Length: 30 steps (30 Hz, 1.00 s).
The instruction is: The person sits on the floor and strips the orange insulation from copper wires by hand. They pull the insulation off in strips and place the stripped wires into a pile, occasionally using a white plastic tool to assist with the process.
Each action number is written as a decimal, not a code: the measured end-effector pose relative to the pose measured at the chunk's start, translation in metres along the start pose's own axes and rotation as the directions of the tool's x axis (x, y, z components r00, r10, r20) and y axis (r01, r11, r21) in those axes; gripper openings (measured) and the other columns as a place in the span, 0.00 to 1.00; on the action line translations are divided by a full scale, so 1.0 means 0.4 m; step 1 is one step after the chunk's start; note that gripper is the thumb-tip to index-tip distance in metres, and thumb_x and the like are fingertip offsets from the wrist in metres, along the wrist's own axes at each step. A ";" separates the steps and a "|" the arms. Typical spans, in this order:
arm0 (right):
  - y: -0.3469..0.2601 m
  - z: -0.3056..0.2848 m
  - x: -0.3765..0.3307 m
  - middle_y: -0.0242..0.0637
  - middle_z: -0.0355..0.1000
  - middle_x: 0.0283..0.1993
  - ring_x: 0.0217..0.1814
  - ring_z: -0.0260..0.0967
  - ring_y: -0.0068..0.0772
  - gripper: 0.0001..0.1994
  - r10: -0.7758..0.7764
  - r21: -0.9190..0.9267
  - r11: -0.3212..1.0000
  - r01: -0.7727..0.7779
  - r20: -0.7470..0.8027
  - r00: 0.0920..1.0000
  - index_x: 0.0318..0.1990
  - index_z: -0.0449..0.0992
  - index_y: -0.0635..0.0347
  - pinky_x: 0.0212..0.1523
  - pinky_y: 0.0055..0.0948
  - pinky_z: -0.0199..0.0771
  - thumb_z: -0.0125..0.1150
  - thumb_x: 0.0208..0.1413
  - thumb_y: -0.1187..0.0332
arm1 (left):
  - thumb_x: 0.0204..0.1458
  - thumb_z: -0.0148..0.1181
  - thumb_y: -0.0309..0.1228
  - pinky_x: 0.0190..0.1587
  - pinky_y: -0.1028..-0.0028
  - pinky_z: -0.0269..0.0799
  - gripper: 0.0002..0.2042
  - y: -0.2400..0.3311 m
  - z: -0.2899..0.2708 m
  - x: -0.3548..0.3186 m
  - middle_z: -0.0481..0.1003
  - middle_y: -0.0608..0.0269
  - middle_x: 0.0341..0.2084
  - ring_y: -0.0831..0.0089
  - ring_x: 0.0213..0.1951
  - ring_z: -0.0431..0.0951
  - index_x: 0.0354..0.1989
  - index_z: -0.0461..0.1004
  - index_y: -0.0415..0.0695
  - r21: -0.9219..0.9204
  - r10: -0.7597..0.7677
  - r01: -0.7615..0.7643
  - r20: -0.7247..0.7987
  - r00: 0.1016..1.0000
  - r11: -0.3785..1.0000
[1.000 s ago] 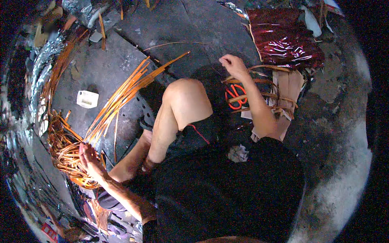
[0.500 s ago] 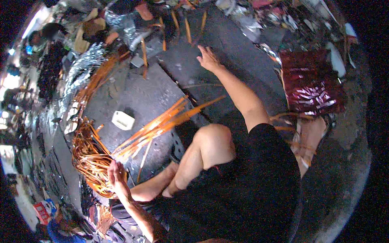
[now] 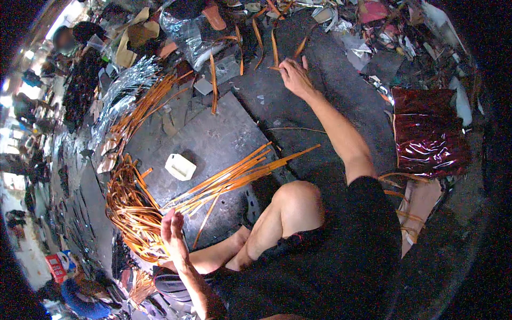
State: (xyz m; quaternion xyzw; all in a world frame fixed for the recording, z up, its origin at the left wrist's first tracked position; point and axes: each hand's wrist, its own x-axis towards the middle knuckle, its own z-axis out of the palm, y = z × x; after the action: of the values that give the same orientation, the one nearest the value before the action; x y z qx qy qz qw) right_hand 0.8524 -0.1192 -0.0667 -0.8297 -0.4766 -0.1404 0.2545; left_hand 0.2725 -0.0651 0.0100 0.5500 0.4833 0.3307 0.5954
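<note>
Head view: since the frame half a second ago, the right hand had moved up to the near ends of the loose orange-brown strips on the dark floor. Its fingers were bent, thumb apart; could not tell whether they pinched a strip. The left hand was at the narrow end of a fanned sheaf, beside a tangled strip heap; fingers close together, grip unclear. Step judged in hand: picking up a loose strip. Next move seemed to call for a secure pinch on one end.
</note>
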 end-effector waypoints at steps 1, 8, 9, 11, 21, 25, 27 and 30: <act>-0.078 -0.060 -0.026 0.39 0.74 0.40 0.48 0.71 0.45 0.07 0.047 0.184 0.981 -0.060 0.071 0.996 0.43 0.70 0.55 0.67 0.49 0.45 0.51 0.62 0.66 | 0.60 0.55 0.33 0.53 0.72 0.70 0.16 0.005 0.025 -0.003 0.76 0.58 0.42 0.72 0.45 0.76 0.52 0.71 0.35 0.064 -0.001 0.002 -0.005 1.000 0.998; -0.415 -0.373 -0.273 0.31 0.71 0.36 0.36 0.69 0.18 0.11 -0.183 0.822 0.534 -0.197 0.340 0.922 0.49 0.71 0.65 0.39 0.21 0.71 0.49 0.64 0.70 | 0.62 0.53 0.34 0.53 0.71 0.70 0.17 0.115 0.311 -0.040 0.76 0.58 0.45 0.71 0.46 0.76 0.55 0.70 0.37 -0.147 0.111 -0.054 0.414 0.904 0.988; -0.461 -0.400 -0.304 0.31 0.71 0.36 0.37 0.69 0.18 0.11 -0.213 0.854 0.482 -0.196 0.332 0.919 0.50 0.70 0.65 0.39 0.21 0.71 0.50 0.64 0.70 | 0.62 0.53 0.34 0.51 0.72 0.71 0.17 0.133 0.345 -0.051 0.76 0.59 0.42 0.73 0.44 0.76 0.55 0.70 0.38 -0.221 0.158 -0.068 0.419 0.894 0.973; -0.566 -0.434 -0.355 0.32 0.71 0.38 0.37 0.69 0.18 0.12 -0.277 0.893 0.401 -0.204 0.331 0.902 0.51 0.70 0.65 0.40 0.21 0.71 0.51 0.64 0.70 | 0.61 0.54 0.33 0.46 0.74 0.73 0.14 0.147 0.354 -0.069 0.78 0.61 0.37 0.76 0.38 0.77 0.52 0.72 0.39 -0.308 0.213 -0.097 0.368 0.905 0.946; -0.805 -0.506 -0.440 0.40 0.77 0.39 0.37 0.77 0.37 0.14 -0.325 0.744 0.637 0.202 0.022 0.946 0.46 0.72 0.60 0.36 0.30 0.75 0.66 0.52 0.72 | 0.59 0.57 0.29 0.42 0.77 0.73 0.12 0.197 0.180 -0.154 0.79 0.60 0.35 0.77 0.37 0.78 0.48 0.74 0.36 -0.395 0.350 -0.220 0.296 0.889 0.892; -0.882 -0.525 -0.445 0.40 0.77 0.37 0.35 0.77 0.34 0.12 -0.324 0.803 0.575 0.155 0.050 0.945 0.43 0.73 0.60 0.35 0.29 0.75 0.66 0.51 0.73 | 0.59 0.56 0.29 0.48 0.73 0.71 0.10 0.170 0.125 -0.155 0.77 0.59 0.43 0.73 0.44 0.76 0.45 0.75 0.39 -0.420 0.427 -0.311 0.215 0.878 0.852; -0.917 -0.517 -0.452 0.40 0.76 0.36 0.35 0.77 0.32 0.11 -0.313 0.855 0.504 0.122 0.050 0.948 0.42 0.73 0.61 0.35 0.29 0.75 0.66 0.51 0.74 | 0.60 0.55 0.29 0.53 0.70 0.69 0.09 0.150 0.105 -0.141 0.76 0.58 0.43 0.71 0.47 0.75 0.44 0.75 0.39 -0.540 0.499 -0.330 0.200 0.843 0.774; -0.975 -0.499 -0.455 0.40 0.76 0.35 0.35 0.77 0.33 0.09 -0.290 0.884 0.455 0.105 0.036 0.956 0.39 0.72 0.61 0.35 0.30 0.75 0.64 0.51 0.74 | 0.61 0.53 0.30 0.59 0.65 0.64 0.08 0.142 0.094 -0.149 0.74 0.56 0.45 0.66 0.53 0.71 0.42 0.73 0.39 -0.713 0.515 -0.266 0.154 0.843 0.649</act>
State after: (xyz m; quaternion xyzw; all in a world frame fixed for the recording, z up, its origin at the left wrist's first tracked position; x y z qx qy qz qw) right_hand 0.4261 -0.1988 0.1253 -0.5314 -0.5952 0.1693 0.5785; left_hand 0.2968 -0.1227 0.0751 0.4407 0.0882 0.5019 0.7389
